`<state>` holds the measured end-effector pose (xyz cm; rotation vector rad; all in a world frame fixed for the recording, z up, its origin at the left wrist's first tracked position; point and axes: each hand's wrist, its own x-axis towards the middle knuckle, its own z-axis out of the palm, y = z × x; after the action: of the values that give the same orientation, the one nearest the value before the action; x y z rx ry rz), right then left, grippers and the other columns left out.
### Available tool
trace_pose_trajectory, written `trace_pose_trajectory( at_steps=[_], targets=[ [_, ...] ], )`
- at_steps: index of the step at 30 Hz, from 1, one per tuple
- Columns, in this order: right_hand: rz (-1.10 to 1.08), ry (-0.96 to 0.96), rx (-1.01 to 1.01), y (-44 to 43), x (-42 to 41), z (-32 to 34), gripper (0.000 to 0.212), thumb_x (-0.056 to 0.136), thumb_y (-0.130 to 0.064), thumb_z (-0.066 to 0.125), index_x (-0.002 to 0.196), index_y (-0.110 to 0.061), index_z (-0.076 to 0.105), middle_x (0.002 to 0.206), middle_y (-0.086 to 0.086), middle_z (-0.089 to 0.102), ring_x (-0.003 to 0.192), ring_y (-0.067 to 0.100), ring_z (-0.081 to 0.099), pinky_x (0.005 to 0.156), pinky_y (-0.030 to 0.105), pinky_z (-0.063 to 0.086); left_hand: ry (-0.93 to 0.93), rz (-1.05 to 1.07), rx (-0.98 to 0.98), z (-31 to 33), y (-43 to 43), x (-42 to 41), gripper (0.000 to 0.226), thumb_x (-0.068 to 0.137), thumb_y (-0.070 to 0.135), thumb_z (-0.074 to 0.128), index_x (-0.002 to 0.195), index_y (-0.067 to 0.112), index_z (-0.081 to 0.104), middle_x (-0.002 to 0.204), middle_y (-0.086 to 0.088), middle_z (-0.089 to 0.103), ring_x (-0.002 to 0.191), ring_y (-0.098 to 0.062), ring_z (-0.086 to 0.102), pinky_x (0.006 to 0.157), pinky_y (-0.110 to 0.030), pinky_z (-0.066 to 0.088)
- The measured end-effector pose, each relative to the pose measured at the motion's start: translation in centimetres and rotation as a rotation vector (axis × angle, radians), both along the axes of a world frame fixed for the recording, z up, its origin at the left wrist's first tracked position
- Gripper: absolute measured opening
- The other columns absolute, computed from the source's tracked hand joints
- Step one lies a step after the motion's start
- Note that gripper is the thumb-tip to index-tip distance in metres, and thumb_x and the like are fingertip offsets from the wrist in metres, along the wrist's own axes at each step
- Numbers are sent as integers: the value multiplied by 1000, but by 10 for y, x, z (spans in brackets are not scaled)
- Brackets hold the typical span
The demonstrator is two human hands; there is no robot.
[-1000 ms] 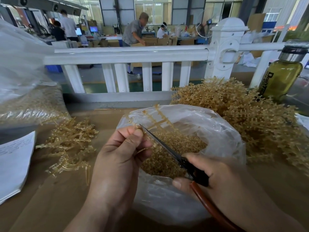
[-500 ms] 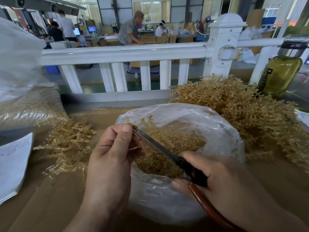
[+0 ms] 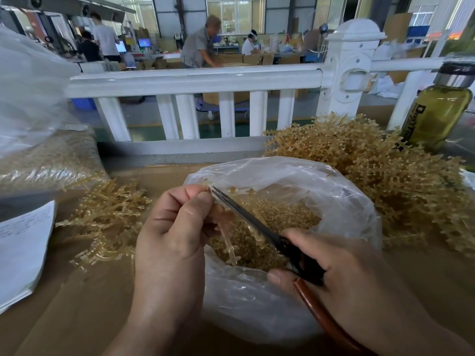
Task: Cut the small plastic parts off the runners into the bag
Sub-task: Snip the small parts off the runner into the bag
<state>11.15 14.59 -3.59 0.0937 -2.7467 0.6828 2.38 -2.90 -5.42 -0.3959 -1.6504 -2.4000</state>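
At centre frame the left hand [image 3: 172, 242] still pinches a runner [image 3: 227, 237] over the bag [image 3: 257, 304]. Its branches no longer rise above the fingers, and its stem now hangs toward the cut parts [image 3: 282, 219]. The right hand [image 3: 347, 273] keeps gripping the scissors [image 3: 246, 217], tips at the left fingertips.

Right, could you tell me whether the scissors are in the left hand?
No, the right hand grips the scissors, while the left hand pinches a runner.
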Motion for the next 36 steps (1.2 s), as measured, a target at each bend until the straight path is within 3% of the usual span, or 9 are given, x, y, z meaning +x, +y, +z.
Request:
trace_pose_trajectory(
  at_steps=[3,9,12,19,23,27,29,31,36],
  targets=[
    [-24,-27,8,1,0,0,60,72,-79,43,122,-45,43,85,-19,68,89,-2,59,62,9,48,-20,-13,11,1,1,0,19,87,20,58,72,25,69,77,-7,70,76,-22,67,70,-35,52],
    [2,-91,-3,2,0,1,62,69,-81,39,120,-46,40,88,-19,67,90,-2,60,66,20,54,-82,-96,123,2,2,0,17,89,11,58,78,19,67,79,-10,69,72,-17,68,62,-26,56],
    [5,-86,-15,2,0,1,61,70,-80,41,118,-42,45,86,-19,67,84,-2,61,66,19,52,-111,-152,141,1,1,0,10,90,10,58,85,14,65,78,-9,68,71,-17,67,62,-25,56],
    [8,-86,-13,2,-1,0,62,69,-81,40,119,-45,47,85,-20,65,91,-4,56,79,14,45,-129,-169,132,3,-1,1,19,82,32,71,83,14,68,78,-9,66,72,-17,65,65,-26,55],
    [5,-68,-45,3,-1,0,57,71,-77,48,119,-47,47,89,-19,64,95,-7,54,83,9,43,-122,-211,121,5,-2,2,13,87,30,70,79,21,72,80,-4,68,76,-14,67,69,-25,57],
    [5,-79,-60,4,-1,-1,48,72,-73,53,112,-46,58,77,-19,63,84,-6,57,72,10,45,-156,-205,137,6,-2,2,10,86,23,66,80,19,73,80,-6,69,76,-16,69,64,-24,56],
    [11,-88,-95,4,-1,0,47,72,-73,54,110,-47,56,81,-19,64,82,-6,59,72,14,46,-177,-207,161,7,-1,1,2,81,17,69,82,16,70,79,-7,69,74,-19,71,60,-24,56],
    [21,-83,-135,5,-1,-1,44,73,-72,56,109,-47,56,84,-18,65,77,-2,62,70,21,49,-196,-214,182,6,-1,0,8,78,10,69,83,15,65,78,-8,69,75,-21,72,60,-25,57],
    [20,-78,-155,4,-1,-5,49,71,-75,55,114,-50,52,87,-14,68,77,0,65,68,25,50,-206,-254,211,4,-4,-1,5,80,11,62,82,16,63,80,-9,70,79,-23,74,64,-28,58]
  ],
)
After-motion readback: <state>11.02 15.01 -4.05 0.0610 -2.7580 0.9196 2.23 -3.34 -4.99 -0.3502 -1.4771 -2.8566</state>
